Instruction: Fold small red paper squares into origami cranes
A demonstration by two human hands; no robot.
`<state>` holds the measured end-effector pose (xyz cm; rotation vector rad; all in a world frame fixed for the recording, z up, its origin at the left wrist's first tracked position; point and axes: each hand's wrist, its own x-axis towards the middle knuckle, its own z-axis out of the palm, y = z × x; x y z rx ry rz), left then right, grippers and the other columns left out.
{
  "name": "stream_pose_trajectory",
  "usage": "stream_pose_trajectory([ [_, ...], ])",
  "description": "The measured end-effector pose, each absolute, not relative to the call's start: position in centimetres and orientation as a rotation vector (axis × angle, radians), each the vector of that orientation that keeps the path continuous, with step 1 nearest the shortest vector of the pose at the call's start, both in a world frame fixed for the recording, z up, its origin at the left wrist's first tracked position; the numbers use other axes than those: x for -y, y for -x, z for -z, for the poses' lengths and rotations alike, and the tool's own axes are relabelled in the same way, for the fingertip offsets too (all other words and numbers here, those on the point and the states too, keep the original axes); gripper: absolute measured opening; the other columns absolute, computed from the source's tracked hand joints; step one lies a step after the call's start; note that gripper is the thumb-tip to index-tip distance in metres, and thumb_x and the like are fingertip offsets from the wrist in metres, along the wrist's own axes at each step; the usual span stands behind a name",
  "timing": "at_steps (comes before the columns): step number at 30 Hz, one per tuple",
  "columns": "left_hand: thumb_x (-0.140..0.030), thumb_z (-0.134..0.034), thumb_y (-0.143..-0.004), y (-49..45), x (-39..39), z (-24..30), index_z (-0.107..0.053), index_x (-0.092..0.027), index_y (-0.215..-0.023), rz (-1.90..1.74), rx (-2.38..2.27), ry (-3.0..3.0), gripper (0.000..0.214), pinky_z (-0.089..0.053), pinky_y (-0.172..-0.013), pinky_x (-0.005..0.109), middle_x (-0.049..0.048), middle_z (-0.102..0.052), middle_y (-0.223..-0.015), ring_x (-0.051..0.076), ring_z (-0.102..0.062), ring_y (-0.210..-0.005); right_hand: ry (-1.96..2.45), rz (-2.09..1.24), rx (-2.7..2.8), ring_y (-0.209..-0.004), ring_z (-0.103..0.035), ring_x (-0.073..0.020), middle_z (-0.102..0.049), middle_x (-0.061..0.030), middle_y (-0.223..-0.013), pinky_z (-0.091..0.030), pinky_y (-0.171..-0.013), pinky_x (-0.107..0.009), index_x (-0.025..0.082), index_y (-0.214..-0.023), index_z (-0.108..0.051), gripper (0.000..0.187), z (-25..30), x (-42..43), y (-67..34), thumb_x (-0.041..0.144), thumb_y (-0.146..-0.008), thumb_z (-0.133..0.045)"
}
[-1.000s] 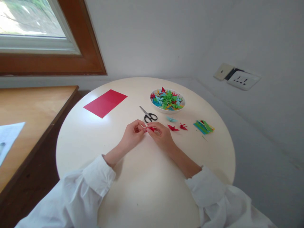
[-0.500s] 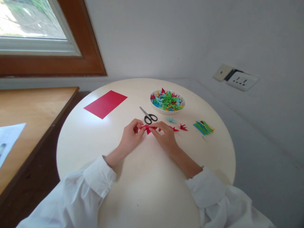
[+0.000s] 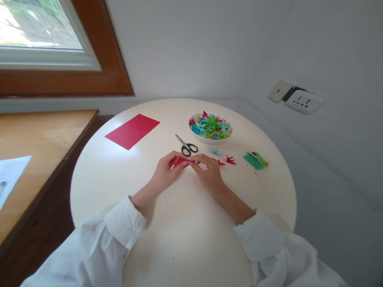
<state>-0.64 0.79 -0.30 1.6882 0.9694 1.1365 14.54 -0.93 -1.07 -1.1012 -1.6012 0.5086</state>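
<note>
Between my two hands is a small folded red paper (image 3: 180,162), pinched by the fingers of both. My left hand (image 3: 166,169) closes on its left side, and my right hand (image 3: 208,172) grips its right side with thumb and fingertips. The fingers cover part of the folds. Just beyond them lie scissors (image 3: 187,147) with black handles. Close to the right hand rest a red paper crane (image 3: 230,160), another red folded piece (image 3: 220,162) partly behind the fingers, and a light blue paper crane (image 3: 215,150).
A white bowl (image 3: 206,140) full of colourful paper cranes stands at the back of the round white table (image 3: 185,239). A red paper sheet (image 3: 133,131) lies at the left. Coloured paper strips (image 3: 256,160) sit at the right. A wooden desk (image 3: 48,131) adjoins on the left.
The red paper has turned between my fingers: the point that hung down in the middle now shows as a flatter shape towards my left hand. Both hands stay nearly in place.
</note>
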Motion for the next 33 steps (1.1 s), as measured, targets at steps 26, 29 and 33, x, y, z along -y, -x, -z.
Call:
stream_pose_trajectory([
  [26,-0.025,-0.06,-0.073,0.76,-0.46,0.03,-0.059,-0.018,-0.075,-1.264,-1.007,-1.682,0.008,-0.043,-0.066,0.026,0.0043,-0.062,-0.079,0.014,-0.056,-0.071,1.084,-0.776,1.429,-0.068,-0.061,-0.0155,-0.067,-0.0019,-0.07,-0.05,-0.066,-0.029,0.019,-0.069,-0.066,0.006,0.89,0.73,-14.27,0.024,-0.07,-0.062],
  [29,-0.023,-0.06,-0.072,0.75,-0.44,-0.03,-0.059,-0.017,-0.073,-1.261,-1.033,-1.686,0.006,-0.042,-0.062,0.025,0.0032,-0.062,-0.076,0.013,-0.055,-0.067,1.088,-0.815,1.409,-0.067,-0.061,-0.0156,-0.067,-0.0017,-0.07,-0.051,-0.066,-0.029,0.019,-0.068,-0.066,0.005,0.83,0.75,-14.15,0.024,-0.068,-0.063],
  [33,-0.021,-0.06,-0.073,0.75,-0.41,-0.02,-0.059,-0.017,-0.074,-1.264,-1.052,-1.664,0.005,-0.041,-0.06,0.024,0.0027,-0.062,-0.074,0.013,-0.054,-0.065,1.094,-0.912,1.331,-0.066,-0.063,-0.0163,-0.068,-0.0026,-0.069,-0.051,-0.065,-0.029,0.017,-0.07,-0.066,0.011,0.85,0.76,-14.0,0.028,-0.066,-0.065],
])
